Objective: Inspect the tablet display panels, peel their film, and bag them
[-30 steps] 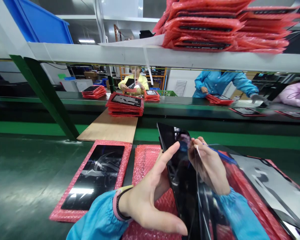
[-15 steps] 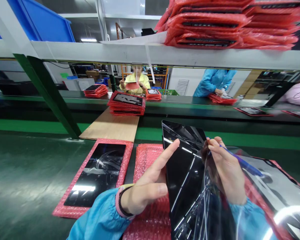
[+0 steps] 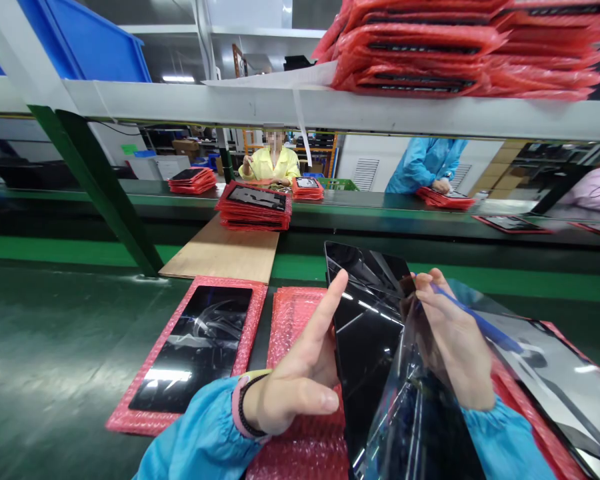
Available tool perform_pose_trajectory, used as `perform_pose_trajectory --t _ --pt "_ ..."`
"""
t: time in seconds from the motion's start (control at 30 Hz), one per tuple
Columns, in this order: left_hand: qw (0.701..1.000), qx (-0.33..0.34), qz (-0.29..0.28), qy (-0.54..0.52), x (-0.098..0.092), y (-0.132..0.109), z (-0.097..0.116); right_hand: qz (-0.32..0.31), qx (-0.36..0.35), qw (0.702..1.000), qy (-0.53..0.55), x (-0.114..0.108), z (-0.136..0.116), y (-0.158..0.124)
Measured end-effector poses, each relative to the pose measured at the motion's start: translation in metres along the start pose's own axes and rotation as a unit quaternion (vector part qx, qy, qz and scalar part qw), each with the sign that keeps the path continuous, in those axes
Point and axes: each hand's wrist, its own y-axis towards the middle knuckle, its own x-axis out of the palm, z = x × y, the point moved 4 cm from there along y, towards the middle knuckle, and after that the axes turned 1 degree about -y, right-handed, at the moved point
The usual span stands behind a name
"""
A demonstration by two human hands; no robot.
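A black glass tablet screen (image 3: 365, 347) is tilted up in front of me. My left hand (image 3: 305, 367) supports its left edge, thumb and index finger stretched out, the other fingers partly hidden behind the screen. At the upper right corner my right hand (image 3: 455, 333) pinches a clear protective film (image 3: 405, 380), which is lifted and creased over the screen's right part. A long blue strip (image 3: 485, 327) runs from those fingertips; whether it is joined to the film I cannot tell. Below lies a stack of pink bubble-wrap sleeves (image 3: 295, 313).
Another black screen (image 3: 195, 347) lies on a pink bubble-wrap sleeve at left. More panels (image 3: 555, 360) rest on red wrap at right. A wooden board (image 3: 225, 253) carries wrapped panels (image 3: 255, 207). A shelf (image 3: 205, 103) crosses overhead. Co-workers (image 3: 275, 160) sit across the line.
The film has lifted further from the screen and drawn rightward. My left index finger has shifted left, off the screen's face towards its edge. Right hand has barely moved.
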Motion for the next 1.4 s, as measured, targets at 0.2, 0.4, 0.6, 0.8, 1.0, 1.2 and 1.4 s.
perform_pose_trajectory --t 0.2,0.4,0.6,0.8,1.0,1.2,1.4 --pt "1.000 -0.022 -0.016 0.007 0.007 0.002 0.004 -0.012 -0.002 1.000 -0.019 0.007 -0.002 -0.007" --pt "0.999 -0.001 -0.032 0.032 0.004 0.003 0.002 -0.017 0.036 0.999 0.022 0.007 0.002 -0.011" --pt "0.997 0.051 -0.014 0.058 -0.003 0.000 -0.004 -0.007 0.038 0.999 0.010 0.008 0.001 -0.010" --pt "0.989 0.063 0.097 0.088 -0.004 0.000 0.000 -0.012 0.017 1.000 0.007 0.007 0.001 -0.011" --pt "0.969 0.026 0.243 0.017 -0.011 0.002 0.012 -0.082 -0.071 0.994 -0.021 0.027 0.016 0.005" --pt "0.877 0.019 0.480 -0.004 -0.057 -0.004 0.056 -0.120 -0.262 0.954 -0.083 0.098 0.004 0.045" --pt "0.820 0.156 0.550 -0.044 -0.080 -0.017 0.100 -0.163 -0.281 0.937 -0.132 0.196 -0.011 0.087"
